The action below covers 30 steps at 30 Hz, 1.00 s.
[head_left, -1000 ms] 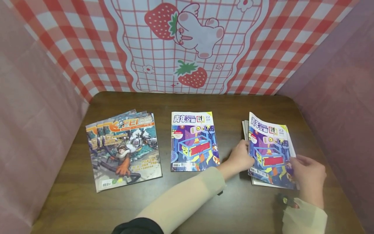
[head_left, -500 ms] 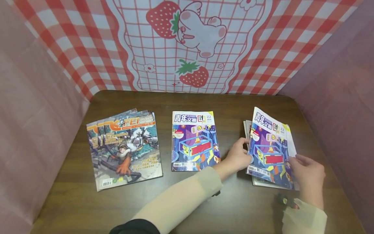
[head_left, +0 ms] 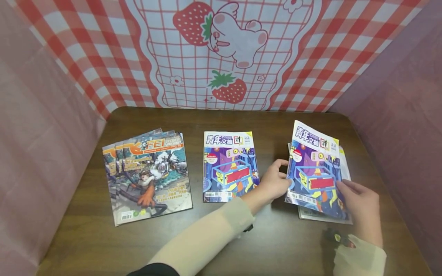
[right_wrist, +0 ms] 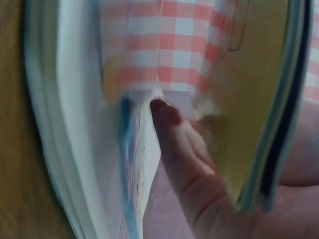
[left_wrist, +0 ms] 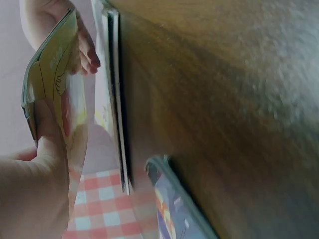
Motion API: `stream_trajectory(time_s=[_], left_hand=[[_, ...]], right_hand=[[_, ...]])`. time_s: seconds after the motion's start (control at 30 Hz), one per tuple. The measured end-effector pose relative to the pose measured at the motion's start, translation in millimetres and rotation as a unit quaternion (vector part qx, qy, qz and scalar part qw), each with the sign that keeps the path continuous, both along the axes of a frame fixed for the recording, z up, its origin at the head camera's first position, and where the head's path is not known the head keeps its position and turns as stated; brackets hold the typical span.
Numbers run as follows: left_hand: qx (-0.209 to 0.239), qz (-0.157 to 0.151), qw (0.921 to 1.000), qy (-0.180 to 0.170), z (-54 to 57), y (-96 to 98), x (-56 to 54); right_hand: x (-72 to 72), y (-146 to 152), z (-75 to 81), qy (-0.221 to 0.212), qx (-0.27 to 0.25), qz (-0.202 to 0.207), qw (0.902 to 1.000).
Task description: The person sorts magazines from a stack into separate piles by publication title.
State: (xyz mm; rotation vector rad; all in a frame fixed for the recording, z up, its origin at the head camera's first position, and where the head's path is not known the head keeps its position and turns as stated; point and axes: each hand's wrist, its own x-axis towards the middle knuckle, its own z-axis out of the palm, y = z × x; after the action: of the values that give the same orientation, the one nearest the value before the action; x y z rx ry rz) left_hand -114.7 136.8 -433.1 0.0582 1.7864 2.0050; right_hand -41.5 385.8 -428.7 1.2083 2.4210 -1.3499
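A purple magazine (head_left: pixel 312 168) with a white title band is raised and tilted between my hands on the right of the table. My left hand (head_left: pixel 274 183) grips its left edge, the thumb lying on one cover in the left wrist view. At its right edge, my right hand (head_left: pixel 360 207) pinches the magazine; the right wrist view has the fingers (right_wrist: pixel 182 159) behind it. Underneath lies a stack of other magazines (head_left: pixel 324 217), mostly covered. A gap shows between the raised magazine (left_wrist: pixel 52 74) and that stack (left_wrist: pixel 117 99) in the left wrist view.
A matching purple magazine (head_left: pixel 229 168) lies flat mid-table, close to my left forearm. Several fanned magazines (head_left: pixel 148 180) with an orange title band lie at the left. The brown table (head_left: pixel 259 245) ends at a checked cloth (head_left: pixel 114 50) behind and pink cloth sides.
The purple magazine has risen off the stack and shifted left, baring more of the stack's right and lower edges. Both hands have moved a little left with it.
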Motion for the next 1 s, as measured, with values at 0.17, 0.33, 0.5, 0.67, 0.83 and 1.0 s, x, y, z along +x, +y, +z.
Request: stream_trajectory(time_s=[0.17, 0.33, 0.5, 0.67, 0.83, 1.0], left_hand=[[0.006, -0.003, 1.0000, -0.001, 4.6, -9.7, -2.8], [0.021, -0.001, 0.9998, -0.001, 6.7, -19.4, -3.1], [0.017, -0.002, 0.9998, 0.008, 8.3, -32.1, -4.2], [0.016, -0.010, 0.9997, 0.017, 9.6, -49.0, -7.1], [0.008, -0.022, 0.9997, 0.009, 9.5, -67.7, -9.2], [-0.008, -0.018, 0.9998, 0.007, 9.7, -88.2, -10.6]], right_hand=[[-3.1, -4, 3.1, -0.003, -0.021, 0.034, 0.9992], [-6.2, -10, 4.4, 0.030, -0.046, 0.031, 0.9980], [-9.1, -22, 6.8, 0.070, -0.080, 0.010, 0.9943], [-14.8, -36, 10.3, 0.082, -0.085, -0.002, 0.9930], [-19.0, -51, 12.2, 0.075, -0.039, 0.022, 0.9961], [-25.4, -66, 10.9, 0.100, -0.022, 0.036, 0.9941]])
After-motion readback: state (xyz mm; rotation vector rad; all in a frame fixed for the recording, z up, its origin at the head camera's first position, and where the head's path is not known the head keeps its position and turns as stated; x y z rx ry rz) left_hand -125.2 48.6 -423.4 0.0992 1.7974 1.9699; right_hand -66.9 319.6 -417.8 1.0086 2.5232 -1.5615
